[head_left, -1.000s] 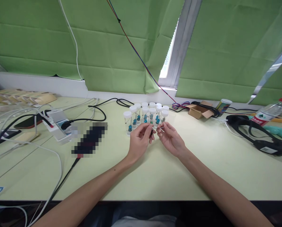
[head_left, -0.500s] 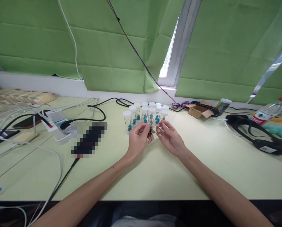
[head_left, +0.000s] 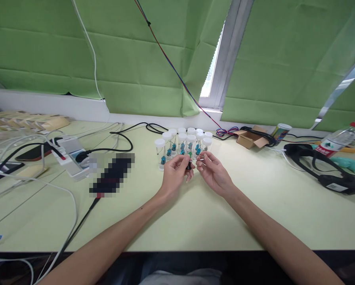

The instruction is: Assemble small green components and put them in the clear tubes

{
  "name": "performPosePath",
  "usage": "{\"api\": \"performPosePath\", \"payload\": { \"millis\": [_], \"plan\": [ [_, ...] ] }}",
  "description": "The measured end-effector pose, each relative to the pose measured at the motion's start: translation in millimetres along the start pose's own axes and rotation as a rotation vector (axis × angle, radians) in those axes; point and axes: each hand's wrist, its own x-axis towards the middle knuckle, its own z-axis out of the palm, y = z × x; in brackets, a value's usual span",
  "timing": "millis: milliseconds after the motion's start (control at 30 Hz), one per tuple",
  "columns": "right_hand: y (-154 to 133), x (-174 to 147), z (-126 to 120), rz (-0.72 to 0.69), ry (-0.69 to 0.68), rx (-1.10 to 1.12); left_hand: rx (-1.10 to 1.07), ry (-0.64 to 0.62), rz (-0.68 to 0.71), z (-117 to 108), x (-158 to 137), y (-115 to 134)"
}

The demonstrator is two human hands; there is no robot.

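My left hand (head_left: 176,172) is closed, thumb and fingers pinching a small black part (head_left: 188,166) whose exact kind I cannot make out. Facing it, my right hand (head_left: 213,171) pinches a thin metal rod (head_left: 197,160) that reaches across to the black part. Just beyond both hands stand several clear tubes with white caps (head_left: 160,143), upright in a close group. Blue pieces on thin stems (head_left: 163,159) show inside them, and one piece looks green (head_left: 190,154). The fingers hide the lower parts of some tubes.
On the left lie a white power strip (head_left: 72,156), tangled cables and a pixelated dark object (head_left: 112,176). An open cardboard box (head_left: 251,138), a can (head_left: 281,133), a black headset (head_left: 320,170) and a red-capped bottle (head_left: 333,140) are on the right. Green blinds (head_left: 147,59) hang behind.
Both hands stay almost in place. The black part shows slightly more below my left fingers, and the thin rod's angle has shifted a little.
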Motion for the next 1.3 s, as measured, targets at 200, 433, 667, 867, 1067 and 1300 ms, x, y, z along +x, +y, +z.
{"api": "performPosePath", "payload": {
  "millis": [200,433,667,867,1067,1300],
  "plan": [
    [0.1,-0.3,0.7,0.000,0.012,0.007,-0.024,-0.010,-0.026,-0.2,0.0,-0.7],
    [0.5,0.3,1.6,-0.005,0.027,-0.001,-0.053,-0.001,-0.061,1.1,-0.2,0.4],
    [0.8,0.7,2.4,-0.012,0.071,-0.020,-0.060,-0.001,-0.078,1.8,-0.6,0.8],
    [2.0,1.4,1.4,-0.015,0.109,-0.061,-0.064,0.001,-0.094,0.3,0.0,-1.3],
    [4.2,1.3,-0.7,-0.021,0.112,-0.075,-0.066,0.017,-0.101,-0.1,0.2,-1.6],
    [5.9,0.8,-2.6,-0.017,0.129,-0.145,-0.059,0.027,-0.104,-0.4,1.5,1.2]
  ]
}}
